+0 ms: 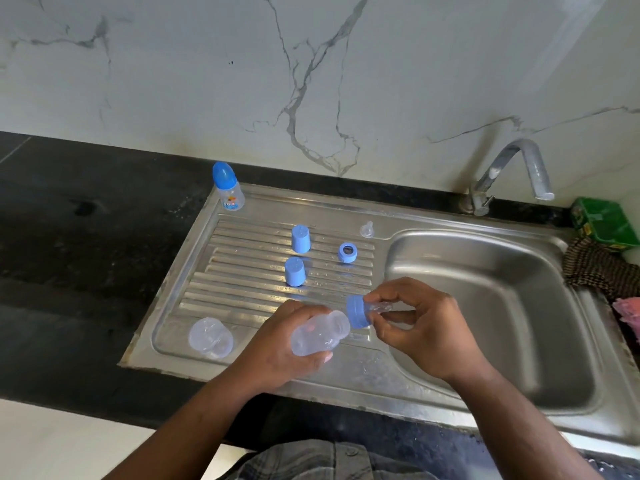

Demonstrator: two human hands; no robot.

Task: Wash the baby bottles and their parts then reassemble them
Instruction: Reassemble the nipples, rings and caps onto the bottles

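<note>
Bottles point(228, 192) point(210, 337) point(320, 332) three, caps point(300, 239) point(294, 271) two, rings point(347, 252) point(357, 311) two, teats point(367, 230) point(381, 309) two.

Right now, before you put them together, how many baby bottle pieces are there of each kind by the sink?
Clear plastic bottles: 3 (one capped, one lying down, one in the left hand)
Loose blue plastic dome caps: 2
Blue plastic screw rings: 2 (one in the right hand)
Clear soft teats: 2 (one in that ring)
Total: 9
</note>
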